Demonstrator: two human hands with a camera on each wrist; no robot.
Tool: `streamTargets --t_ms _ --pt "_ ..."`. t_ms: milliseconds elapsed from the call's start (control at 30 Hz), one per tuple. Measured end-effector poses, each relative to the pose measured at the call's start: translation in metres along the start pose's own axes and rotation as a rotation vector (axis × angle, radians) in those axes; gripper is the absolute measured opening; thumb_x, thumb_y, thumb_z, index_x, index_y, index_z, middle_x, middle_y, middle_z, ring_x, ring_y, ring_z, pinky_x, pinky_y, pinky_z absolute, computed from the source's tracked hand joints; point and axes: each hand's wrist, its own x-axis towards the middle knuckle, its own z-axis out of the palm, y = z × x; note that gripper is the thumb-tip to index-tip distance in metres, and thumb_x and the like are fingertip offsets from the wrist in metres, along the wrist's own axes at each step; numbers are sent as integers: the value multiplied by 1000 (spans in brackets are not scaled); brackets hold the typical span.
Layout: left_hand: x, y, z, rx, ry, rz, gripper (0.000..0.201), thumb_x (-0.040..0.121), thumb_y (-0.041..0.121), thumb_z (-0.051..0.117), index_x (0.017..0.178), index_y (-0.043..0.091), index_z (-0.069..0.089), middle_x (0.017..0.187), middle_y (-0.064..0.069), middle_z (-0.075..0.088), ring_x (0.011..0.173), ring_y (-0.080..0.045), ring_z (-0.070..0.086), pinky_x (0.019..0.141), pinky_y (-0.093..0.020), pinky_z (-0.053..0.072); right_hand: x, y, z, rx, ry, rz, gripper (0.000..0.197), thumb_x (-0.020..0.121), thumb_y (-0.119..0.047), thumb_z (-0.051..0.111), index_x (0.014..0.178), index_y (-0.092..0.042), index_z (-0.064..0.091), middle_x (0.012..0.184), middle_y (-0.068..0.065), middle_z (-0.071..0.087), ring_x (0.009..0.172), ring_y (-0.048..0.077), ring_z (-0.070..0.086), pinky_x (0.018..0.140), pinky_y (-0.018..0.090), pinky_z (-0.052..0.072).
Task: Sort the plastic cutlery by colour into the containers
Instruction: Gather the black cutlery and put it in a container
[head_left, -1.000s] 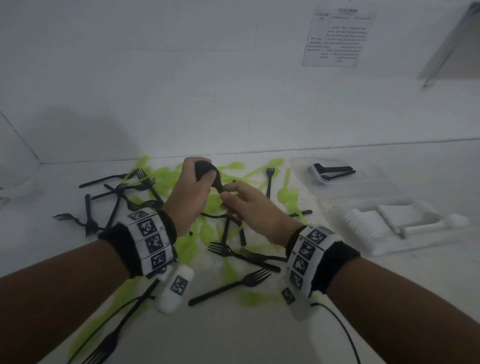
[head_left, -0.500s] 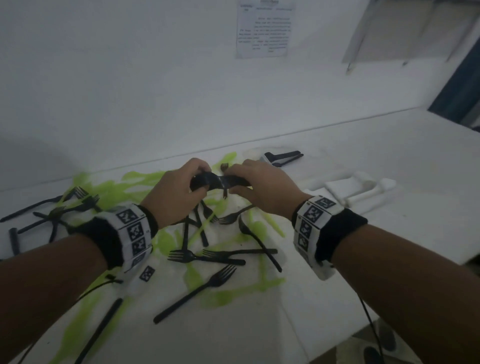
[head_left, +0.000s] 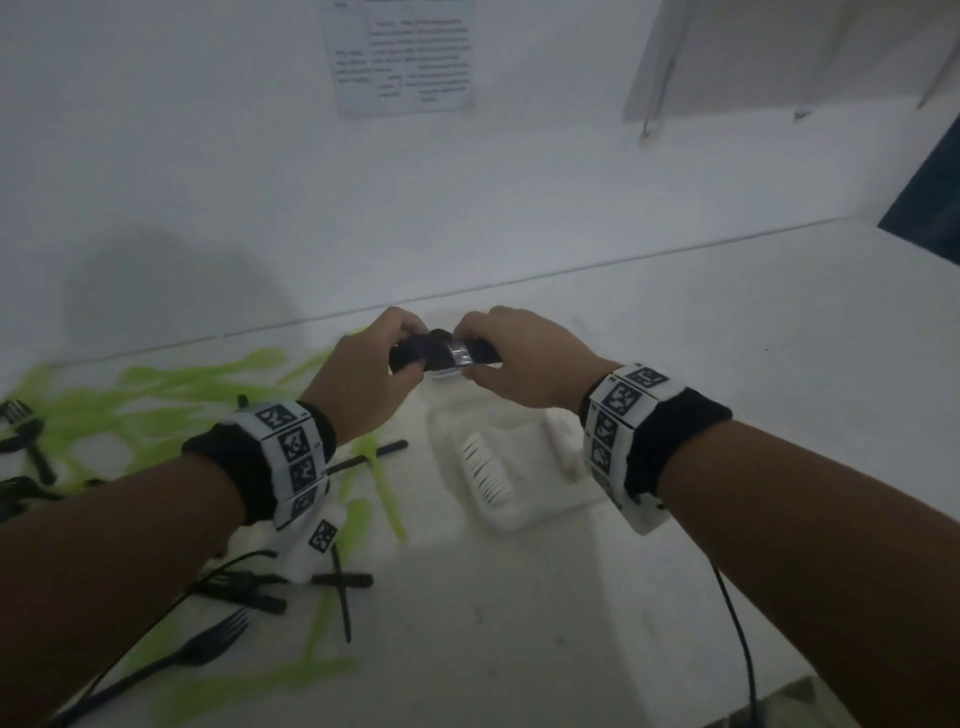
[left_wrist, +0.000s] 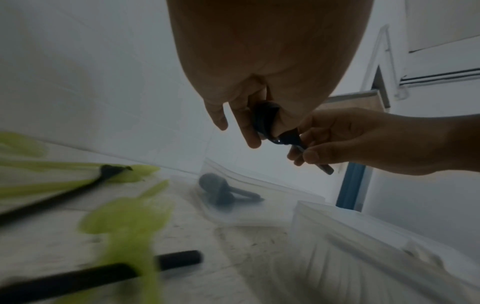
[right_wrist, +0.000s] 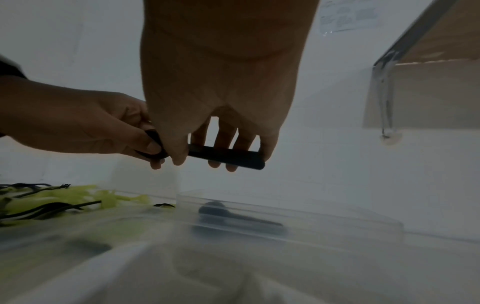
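Both hands hold a small bundle of black spoons (head_left: 441, 353) level in the air. My left hand (head_left: 384, 364) grips the bowl end (left_wrist: 265, 119). My right hand (head_left: 498, 353) pinches the handle end (right_wrist: 228, 157) between thumb and fingers. Directly below, a clear container (right_wrist: 285, 205) holds black spoons (left_wrist: 221, 193); in the head view my hands mostly hide it. A second clear container (head_left: 519, 525), nearer to me, holds white cutlery (head_left: 483, 462). Green cutlery (head_left: 182, 395) and black forks (head_left: 197, 644) lie scattered on the white table at the left.
The white wall (head_left: 467, 208) stands just behind the containers, with a printed sheet (head_left: 405, 52) on it. A black cable (head_left: 737, 623) runs from my right wrist toward the table's front edge. A dark opening (head_left: 930, 197) shows at the far right.
Both hands carried the black spoons to the right, from above the green and black pile to above the clear containers. The head view swung right with them.
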Motion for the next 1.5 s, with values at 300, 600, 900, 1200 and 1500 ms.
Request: streamTargets --t_ms 300,600,900,1200,1500 --pt "54 31 37 -52 -33 -155 27 92 15 67 115 21 55 107 10 67 95 -13 63 77 -24 47 37 61 -19 -21 -120 -80 25 100 -47 54 117 -30 57 103 -6 63 93 20 59 84 44 51" --pt "116 -18 47 303 -283 -282 78 90 32 72 155 16 31 164 -8 25 150 -22 27 120 -34 25 79 100 -7 -52 -266 22 31 103 -39 52 131 -27 50 112 0 63 99 25 58 87 43 51" --pt "130 -37 72 502 -378 -255 98 81 45 81 158 13 29 154 -12 42 136 -33 45 113 -39 36 102 110 12 -109 -413 -39 16 94 -31 61 109 -29 56 101 -2 55 94 24 56 77 34 44" --pt "126 -54 70 367 -188 -219 45 93 15 63 138 15 58 136 -8 63 119 -29 61 101 -38 46 117 96 6 -187 -475 -137 26 93 -37 70 115 -23 65 100 -4 56 95 21 54 77 31 41" --pt "124 -63 77 207 -119 -260 38 88 5 64 124 17 64 119 -4 68 107 -26 63 94 -39 49 142 67 13 -379 -553 -94 35 89 -36 77 114 -13 68 110 6 68 99 26 65 84 36 55"
